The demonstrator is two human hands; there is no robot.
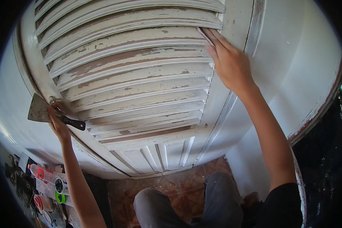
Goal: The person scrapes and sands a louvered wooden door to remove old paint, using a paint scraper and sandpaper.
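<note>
The left hand [60,127] grips a putty knife [40,110] by the louvered door [136,72]'s left edge. The right hand [233,68], fingers close together, pinches what may be folded sandpaper [205,36] at a slat [167,34]'s right end.

No text or numbers can be read.

A louvred door [135,88] is viewed from close by through a single head-worn camera, aimed forward and steeply down. Both arms are taken in, the right hand [233,67] higher than the left hand [60,127]; below them, the wearer's knees [151,199] and tiled floor [186,197] are caught within a dark, rounded wide-angle border.
</note>
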